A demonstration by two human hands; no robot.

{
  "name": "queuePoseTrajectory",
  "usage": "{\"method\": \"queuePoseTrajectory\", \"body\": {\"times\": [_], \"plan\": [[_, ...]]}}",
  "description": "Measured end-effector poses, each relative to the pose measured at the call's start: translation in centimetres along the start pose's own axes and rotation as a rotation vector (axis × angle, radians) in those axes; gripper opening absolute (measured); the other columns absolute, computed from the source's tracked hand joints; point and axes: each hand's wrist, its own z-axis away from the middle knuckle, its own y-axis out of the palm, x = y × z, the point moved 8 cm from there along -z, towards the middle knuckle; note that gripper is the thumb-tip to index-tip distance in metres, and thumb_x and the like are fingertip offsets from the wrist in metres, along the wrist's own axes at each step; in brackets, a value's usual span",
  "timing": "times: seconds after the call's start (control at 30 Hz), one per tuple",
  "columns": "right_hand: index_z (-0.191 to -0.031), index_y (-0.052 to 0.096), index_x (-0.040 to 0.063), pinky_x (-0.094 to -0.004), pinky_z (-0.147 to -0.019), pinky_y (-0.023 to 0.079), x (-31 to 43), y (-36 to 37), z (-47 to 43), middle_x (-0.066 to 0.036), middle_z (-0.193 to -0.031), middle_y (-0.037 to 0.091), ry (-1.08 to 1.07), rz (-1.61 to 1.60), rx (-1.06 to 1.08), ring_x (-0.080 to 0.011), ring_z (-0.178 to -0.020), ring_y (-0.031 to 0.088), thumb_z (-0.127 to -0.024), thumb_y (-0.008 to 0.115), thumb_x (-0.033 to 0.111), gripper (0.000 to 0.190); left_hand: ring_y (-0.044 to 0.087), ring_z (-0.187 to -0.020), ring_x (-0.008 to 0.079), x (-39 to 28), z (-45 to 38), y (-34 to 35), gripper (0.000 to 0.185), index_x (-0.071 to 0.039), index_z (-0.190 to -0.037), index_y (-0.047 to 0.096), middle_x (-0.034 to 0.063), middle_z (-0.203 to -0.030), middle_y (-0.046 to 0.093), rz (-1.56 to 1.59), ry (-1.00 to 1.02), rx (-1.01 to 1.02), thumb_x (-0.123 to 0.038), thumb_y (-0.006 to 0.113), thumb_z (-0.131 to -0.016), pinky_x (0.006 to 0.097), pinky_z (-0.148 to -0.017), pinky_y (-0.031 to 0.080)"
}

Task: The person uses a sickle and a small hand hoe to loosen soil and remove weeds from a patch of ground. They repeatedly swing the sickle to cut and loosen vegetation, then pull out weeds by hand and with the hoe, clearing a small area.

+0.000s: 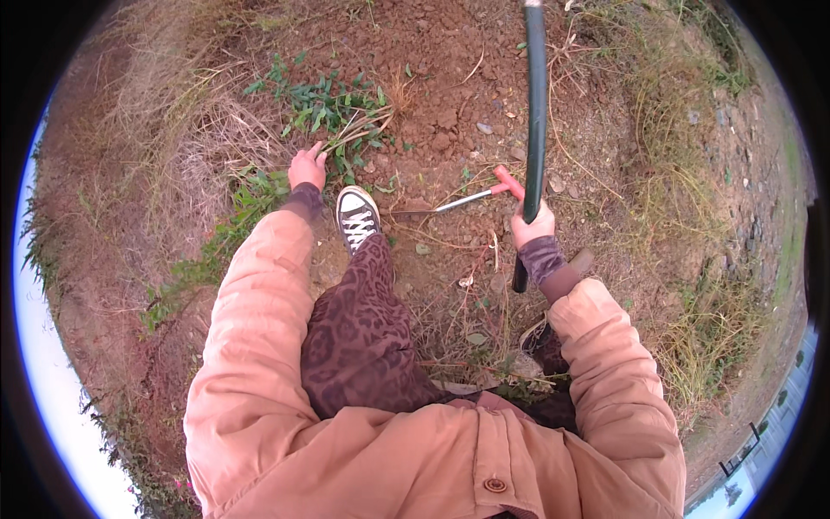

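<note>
My left hand (pixel 307 168) reaches to a bundle of leafy cut stems (pixel 363 126) on the ground. Its fingertips meet the stems; whether they grip them I cannot tell. My right hand (pixel 535 226) is closed around a long dark green pole (pixel 535 97), whose lower end (pixel 520 276) shows below the wrist. The pole's far end runs out of the top of the view. Beside that hand is a tool with a red T-shaped handle (pixel 509 183), a pale metal shaft (pixel 463 200) and a thin brownish blade (pixel 415 212). Whether the right hand also holds it is unclear.
Reddish, cloddy soil (pixel 441 71) with small stones lies ahead. Dry grass (pixel 207 130) covers the left, and green weeds (pixel 253 204) grow beside my left sleeve. My forward shoe (pixel 356 217) stands near the stems. More grass (pixel 674 130) and scattered stones line the right side.
</note>
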Motion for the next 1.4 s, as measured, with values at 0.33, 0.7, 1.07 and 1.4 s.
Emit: {"method": "queuePoseTrajectory", "body": {"times": [0.33,0.7,1.07,1.4], "plan": [[-0.075,0.046,0.005,-0.0291,-0.030,0.035,-2.6,1.7,2.8,-0.002,-0.049,0.042,0.659,-0.291,0.672,-0.0128,-0.035,0.043,-0.066,0.057,-0.003,0.016,0.054,-0.085,0.0296,0.1,-0.6,-0.4,0.029,-0.022,-0.110,0.058,0.0111,-0.087,0.056,-0.028,0.007,0.055,-0.028,0.054,-0.081,0.0412,-0.075,0.044],[-0.081,0.044,0.003,-0.0201,-0.028,0.037,22.7,-10.7,-16.3,0.002,-0.053,0.043,0.050,0.568,0.524,-0.0031,-0.036,0.043,-0.078,0.058,0.013,0.018,0.054,-0.089,0.0289,0.4,-2.7,-1.0,0.030,-0.024,-0.109,0.059,0.0109,-0.088,0.057,-0.085,0.022,0.085,-0.029,0.055,-0.080,0.0401,-0.077,0.044],[-0.079,0.048,0.003,-0.0275,-0.048,0.043,6.0,-5.4,-3.9,-0.003,-0.060,0.048,-0.070,-0.056,0.024,-0.0121,-0.048,0.048,-0.068,0.054,0.003,0.012,0.058,-0.084,0.0269,-1.8,0.2,-2.2,0.027,-0.021,-0.107,0.058,0.0089,-0.091,0.060,-0.086,0.074,0.022,-0.032,0.046,-0.085,0.0394,-0.070,0.047],[-0.092,0.058,0.004,-0.0326,-0.060,0.046,-3.2,-5.4,-1.8,-0.015,-0.064,0.056,-0.079,0.402,0.187,-0.0260,-0.061,0.058,-0.060,0.060,0.012,0.034,0.058,-0.088,0.0276,-3.1,2.2,-2.0,0.030,-0.018,-0.108,0.056,0.0095,-0.098,0.060,-0.078,-0.011,0.128,-0.034,0.041,-0.087,0.0378,-0.074,0.046]]}}
